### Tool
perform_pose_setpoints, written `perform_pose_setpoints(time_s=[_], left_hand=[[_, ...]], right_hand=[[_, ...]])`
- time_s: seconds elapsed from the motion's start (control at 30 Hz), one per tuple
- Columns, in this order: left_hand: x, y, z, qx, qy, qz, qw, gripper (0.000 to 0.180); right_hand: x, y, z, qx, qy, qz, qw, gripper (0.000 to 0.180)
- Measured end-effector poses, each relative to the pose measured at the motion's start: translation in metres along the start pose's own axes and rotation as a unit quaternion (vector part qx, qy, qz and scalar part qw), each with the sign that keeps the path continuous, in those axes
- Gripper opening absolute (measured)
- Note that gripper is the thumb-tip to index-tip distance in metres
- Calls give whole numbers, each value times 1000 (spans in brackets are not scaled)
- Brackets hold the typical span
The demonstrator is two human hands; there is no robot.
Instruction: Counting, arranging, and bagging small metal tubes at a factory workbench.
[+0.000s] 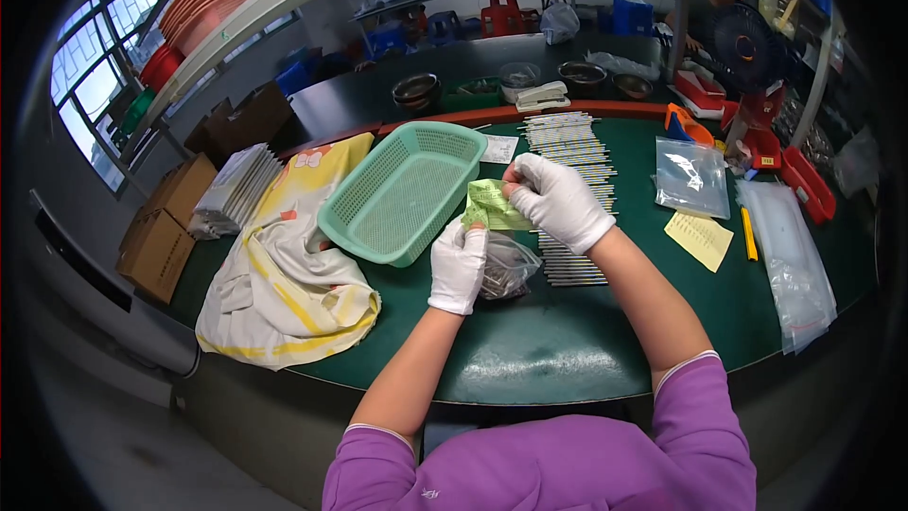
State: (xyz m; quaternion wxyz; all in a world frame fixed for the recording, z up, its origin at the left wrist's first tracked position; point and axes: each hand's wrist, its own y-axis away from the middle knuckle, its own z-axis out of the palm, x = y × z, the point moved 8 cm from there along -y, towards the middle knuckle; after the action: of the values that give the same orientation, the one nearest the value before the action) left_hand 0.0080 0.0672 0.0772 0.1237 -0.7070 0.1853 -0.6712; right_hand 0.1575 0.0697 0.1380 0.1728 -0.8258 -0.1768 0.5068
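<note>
A: Nearest entry?
B: Green printed slip (497, 207), one, raised above the table (567, 360). Left hand (460, 270), white-gloved, pinching its lower left corner. Right hand (558, 203), likewise gloved, pinching its right side.
A: Adjoining?
B: Clear plastic bag (507, 276) of small metal pieces, beside the left hand; closure, cannot tell.
A: Risks?
B: As judged: slip could tear, if the hands pull apart unevenly. Thin rods (579, 149), laid in a long row, could be knocked askew by a lowered right hand. Bag could spill if bumped while unsealed.
A: Surface?
B: Dark green tabletop, glossy at the near edge. Left: yellow-and-white cloth (298, 289), mint-green perforated basket (402, 191). Right: slim yellow tool (749, 234), yellow note (701, 239).
A: Room?
B: Black table (345, 104) bearing metal bowls (416, 89); dark fan (744, 43), right; barred window (99, 99), left; red stool (501, 14), farther back.
</note>
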Motion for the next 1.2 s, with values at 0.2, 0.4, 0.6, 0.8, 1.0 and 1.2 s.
perform_pose_setpoints(time_s=[0.2,0.4,0.6,0.8,1.0,1.2], left_hand=[[-4,0,-4,-15,-23,4,1000,29],[-1,-1,-4,-11,-34,28,999,31],[-5,0,-7,-4,-43,0,999,36],[-19,3,7,-136,184,-64,971,69],[-13,5,2,-237,169,-72,954,89],[-19,3,-6,-267,121,-106,950,54]], right_hand=[[21,-6,-2,-28,-59,50,997,8],[24,-7,-1,-29,-64,58,996,9],[23,-8,-7,-24,-74,60,995,8],[20,-10,-23,11,-111,41,993,20],[-11,5,-13,-83,-264,100,956,40],[-17,14,5,-170,-174,87,966,32]])
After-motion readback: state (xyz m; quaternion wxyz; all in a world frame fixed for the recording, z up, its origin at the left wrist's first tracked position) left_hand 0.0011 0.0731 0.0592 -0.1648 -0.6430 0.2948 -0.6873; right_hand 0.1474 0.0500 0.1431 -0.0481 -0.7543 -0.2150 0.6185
